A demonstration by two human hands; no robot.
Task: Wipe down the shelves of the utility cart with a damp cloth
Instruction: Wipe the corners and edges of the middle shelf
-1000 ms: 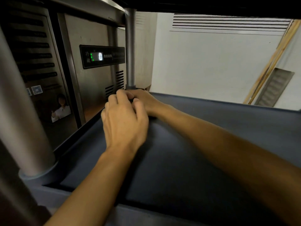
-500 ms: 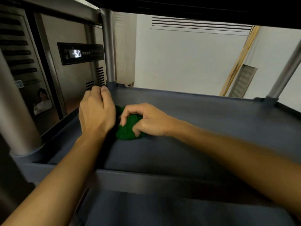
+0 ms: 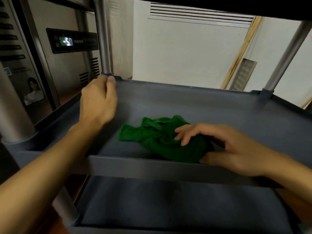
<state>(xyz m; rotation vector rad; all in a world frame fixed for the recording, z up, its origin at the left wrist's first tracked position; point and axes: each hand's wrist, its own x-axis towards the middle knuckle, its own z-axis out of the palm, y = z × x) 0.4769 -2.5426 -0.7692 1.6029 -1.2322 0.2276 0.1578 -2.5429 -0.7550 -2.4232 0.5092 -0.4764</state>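
Observation:
A crumpled green cloth (image 3: 157, 137) lies on the dark grey middle shelf (image 3: 194, 105) of the utility cart, near its front edge. My right hand (image 3: 219, 146) grips the cloth's right part, fingers curled over it and thumb beneath. My left hand (image 3: 98, 102) is at the shelf's far left corner, fingers loosely curled with the tips touching the raised rim beside the corner post (image 3: 103, 36). It holds nothing. A lower shelf (image 3: 177, 205) shows below.
A steel appliance with a lit display (image 3: 67, 42) stands close on the left of the cart. Metal posts rise at the near left (image 3: 10, 112) and far right (image 3: 285, 54). The upper shelf hangs low overhead. A white wall and wooden slat are behind.
My right hand has dragged the cloth from the far left corner toward the front right, and the cloth has spread out. My left hand stayed by the corner. The view pulled back.

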